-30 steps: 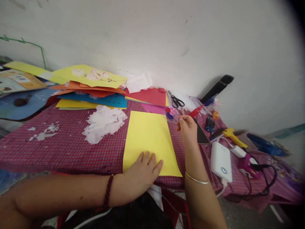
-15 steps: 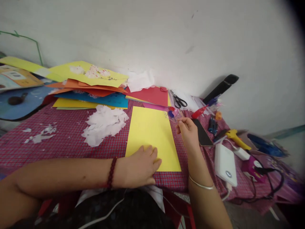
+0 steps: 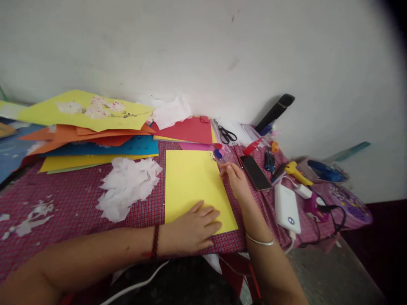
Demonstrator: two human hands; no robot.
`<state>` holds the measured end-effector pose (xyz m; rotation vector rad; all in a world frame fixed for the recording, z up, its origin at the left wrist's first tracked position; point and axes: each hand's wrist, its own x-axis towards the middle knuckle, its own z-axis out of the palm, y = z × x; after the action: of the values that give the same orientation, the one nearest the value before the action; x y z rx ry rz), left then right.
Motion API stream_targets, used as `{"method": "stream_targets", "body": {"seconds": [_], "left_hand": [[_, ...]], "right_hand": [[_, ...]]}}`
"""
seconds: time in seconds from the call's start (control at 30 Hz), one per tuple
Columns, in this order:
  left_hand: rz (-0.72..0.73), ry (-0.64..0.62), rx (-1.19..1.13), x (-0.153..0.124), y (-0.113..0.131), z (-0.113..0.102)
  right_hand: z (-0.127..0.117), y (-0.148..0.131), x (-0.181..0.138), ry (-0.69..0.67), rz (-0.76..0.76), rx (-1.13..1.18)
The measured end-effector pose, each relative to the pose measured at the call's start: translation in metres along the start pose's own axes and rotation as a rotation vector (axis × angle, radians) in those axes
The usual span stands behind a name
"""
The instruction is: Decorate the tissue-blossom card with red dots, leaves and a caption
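Observation:
A plain yellow sheet of paper [image 3: 190, 182] lies on the checked tablecloth in front of me. My left hand [image 3: 192, 228] rests flat on its lower part, fingers spread. Close to the sheet's upper right edge is my right hand [image 3: 235, 180], thumb and fingers pinched together. Whatever it pinches is too small and blurred to name. Small dark marks [image 3: 212, 156] show at the paper's upper right corner. Just beyond the right fingertips are a blue round cap-like piece [image 3: 218, 153] and some clear plastic.
Torn white paper [image 3: 127, 186] is heaped left of the sheet. Coloured papers [image 3: 108, 146] are stacked behind, a yellow one with blossoms on top. To the right lie scissors [image 3: 227, 134], a red tube [image 3: 252, 146], a phone [image 3: 256, 173], a yellow glue gun [image 3: 297, 173] and a white power bank [image 3: 287, 207].
The camera view has turned to the right. My right hand has moved away from the phone, nearer the sheet's edge. My left hand has slid slightly right on the paper, fingers wider apart.

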<state>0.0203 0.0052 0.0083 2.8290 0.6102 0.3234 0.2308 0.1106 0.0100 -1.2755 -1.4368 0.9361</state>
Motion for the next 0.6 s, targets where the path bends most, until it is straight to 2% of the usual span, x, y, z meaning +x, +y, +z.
{"method": "stream_targets", "body": {"seconds": [0.13, 0.23, 0.33, 0.47, 0.6], "left_hand": [[-0.003, -0.018, -0.018, 0.0, -0.002, 0.0], [-0.006, -0.027, -0.031, -0.002, -0.003, 0.001], [-0.005, -0.06, -0.055, -0.007, -0.003, 0.0], [-0.007, -0.08, -0.097, -0.017, -0.003, 0.002], [-0.003, -0.1, -0.124, -0.023, -0.004, 0.005]], "right_hand": [[-0.003, 0.007, 0.003, 0.007, 0.122, 0.25], [-0.005, 0.012, 0.004, -0.011, 0.164, 0.336], [-0.007, 0.013, 0.003, -0.036, 0.176, 0.363], [-0.012, 0.008, 0.0, -0.164, 0.189, 0.352], [-0.013, 0.003, 0.0, -0.2, 0.09, 0.234]]}}
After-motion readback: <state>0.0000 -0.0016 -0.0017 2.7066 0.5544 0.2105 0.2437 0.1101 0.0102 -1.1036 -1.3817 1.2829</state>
